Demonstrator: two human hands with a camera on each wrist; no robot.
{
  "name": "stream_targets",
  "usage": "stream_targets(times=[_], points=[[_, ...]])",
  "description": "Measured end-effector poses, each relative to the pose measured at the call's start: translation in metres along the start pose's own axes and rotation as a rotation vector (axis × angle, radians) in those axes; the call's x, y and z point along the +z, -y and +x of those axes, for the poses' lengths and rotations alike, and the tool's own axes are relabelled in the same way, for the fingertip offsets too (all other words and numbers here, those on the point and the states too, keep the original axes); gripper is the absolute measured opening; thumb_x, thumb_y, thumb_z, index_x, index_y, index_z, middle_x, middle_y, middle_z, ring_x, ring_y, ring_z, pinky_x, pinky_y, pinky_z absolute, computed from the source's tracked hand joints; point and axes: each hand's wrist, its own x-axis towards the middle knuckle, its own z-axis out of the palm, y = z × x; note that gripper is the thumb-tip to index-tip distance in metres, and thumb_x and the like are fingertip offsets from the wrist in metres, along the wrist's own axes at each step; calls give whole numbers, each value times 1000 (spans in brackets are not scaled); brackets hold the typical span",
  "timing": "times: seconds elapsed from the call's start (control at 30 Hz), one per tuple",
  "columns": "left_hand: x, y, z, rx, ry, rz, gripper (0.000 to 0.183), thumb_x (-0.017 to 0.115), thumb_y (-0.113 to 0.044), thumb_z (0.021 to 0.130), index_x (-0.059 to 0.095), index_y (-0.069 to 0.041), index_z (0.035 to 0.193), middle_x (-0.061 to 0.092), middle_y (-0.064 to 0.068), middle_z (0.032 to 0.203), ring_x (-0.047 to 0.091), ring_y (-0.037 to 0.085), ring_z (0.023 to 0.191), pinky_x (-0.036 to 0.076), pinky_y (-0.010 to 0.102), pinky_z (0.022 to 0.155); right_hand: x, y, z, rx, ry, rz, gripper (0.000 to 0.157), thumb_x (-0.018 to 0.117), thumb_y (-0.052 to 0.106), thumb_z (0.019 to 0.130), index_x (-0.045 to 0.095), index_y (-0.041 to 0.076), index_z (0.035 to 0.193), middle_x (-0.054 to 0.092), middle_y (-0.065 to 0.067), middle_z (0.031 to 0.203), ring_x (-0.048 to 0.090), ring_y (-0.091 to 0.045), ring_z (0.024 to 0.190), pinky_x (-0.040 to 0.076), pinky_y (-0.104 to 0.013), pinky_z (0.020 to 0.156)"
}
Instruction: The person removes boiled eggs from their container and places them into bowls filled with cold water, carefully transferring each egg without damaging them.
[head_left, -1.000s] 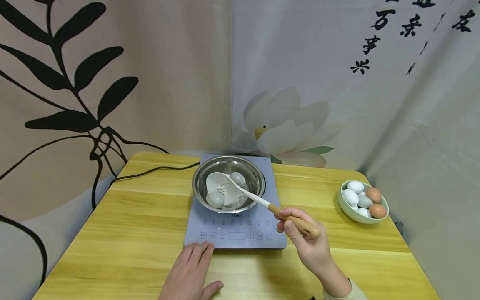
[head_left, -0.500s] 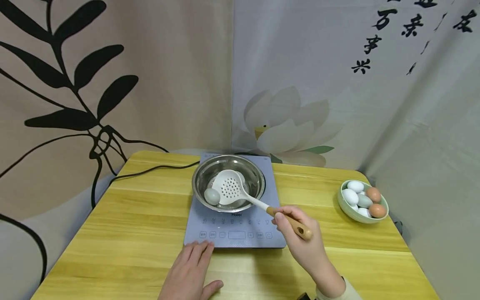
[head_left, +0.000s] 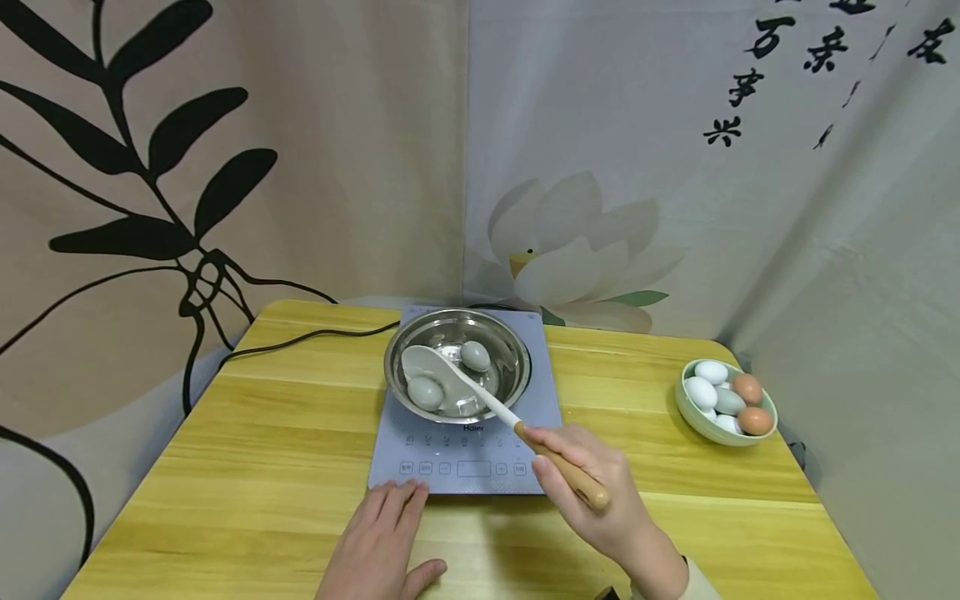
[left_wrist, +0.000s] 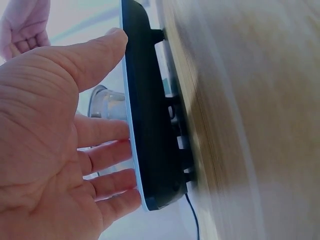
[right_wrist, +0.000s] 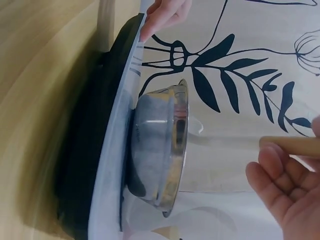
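Observation:
My right hand point(head_left: 596, 483) grips the wooden handle of a white slotted spoon point(head_left: 480, 392), the handle also showing in the right wrist view. The spoon's head dips into a steel bowl point(head_left: 517, 358) that stands on an induction cooktop point(head_left: 405, 458). Inside the bowl lie two pale eggs; one egg point(head_left: 426, 392) is at the spoon's head, the other egg point(head_left: 475, 357) sits farther back. At the cooktop's front left edge rests my left hand point(head_left: 378, 542), fingers straight and fingertips on the edge. The left wrist view shows its fingers point(left_wrist: 112, 182) along the cooktop's side.
A pale green bowl point(head_left: 697, 421) holding several white, bluish and brown eggs stands at the right of the wooden table point(head_left: 262, 467). A black cord point(head_left: 322, 336) runs left from the cooktop. Printed curtains hang behind and beside the table.
The slotted spoon has swung left in the bowl and turned, its head now edge-on beside the front egg. My right hand has shifted left and down. The left hand stays put.

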Motion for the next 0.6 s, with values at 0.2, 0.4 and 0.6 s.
stream_targets(times=[0.2,0.4,0.6], points=[[-2,-1,1,-15,30,-19,91,83,-69,78,66,-4,139,66,9,136,59,30,125,50,43,114,-2,2,-1,404,-116,150,26,58,-16,98,74,-13,118,79,-26,96,78,-10,85,66,-23,76],[-4,-2,1,-29,62,-39,89,83,-67,78,66,-4,140,65,8,137,58,29,126,50,43,114,-3,-3,3,892,-290,274,31,57,16,112,75,-7,120,83,-13,94,79,-21,73,68,-32,79],[-3,-1,1,-19,37,-28,90,83,-68,77,67,-4,139,66,8,136,59,29,126,51,43,114,-2,-8,5,1010,-370,396,36,52,24,114,76,-3,118,82,-11,88,77,-17,69,68,-33,75]])
